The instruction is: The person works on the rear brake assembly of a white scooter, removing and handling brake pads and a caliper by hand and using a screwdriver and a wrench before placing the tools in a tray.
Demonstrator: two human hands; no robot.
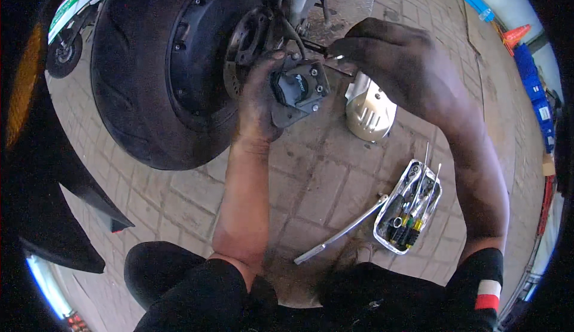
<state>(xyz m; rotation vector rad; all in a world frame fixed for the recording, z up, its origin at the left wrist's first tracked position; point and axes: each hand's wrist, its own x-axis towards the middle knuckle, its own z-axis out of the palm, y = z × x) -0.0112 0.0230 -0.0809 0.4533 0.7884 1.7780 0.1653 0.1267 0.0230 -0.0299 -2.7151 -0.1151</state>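
My left hand (258,102) is wrapped round a black brake caliper (298,88) with several bolts in its bracket. It holds the caliper beside the brake disc (240,42) of a large black wheel (140,81). A dark hose curves up from the caliper's top. My right hand (394,63) is raised just right of the caliper, its fingers closed and partly smeared by motion. A small shiny piece and a thin dark rod show at its fingertips; what it grips is not clear.
A silver slotted metal cover (369,115) lies on the brick paving below my right hand. Nearer me are a metal tray (378,227) of screwdrivers and a ratchet, and a long metal bar (338,236). Blue bins (532,84) and an orange cone (515,35) line the right wall.
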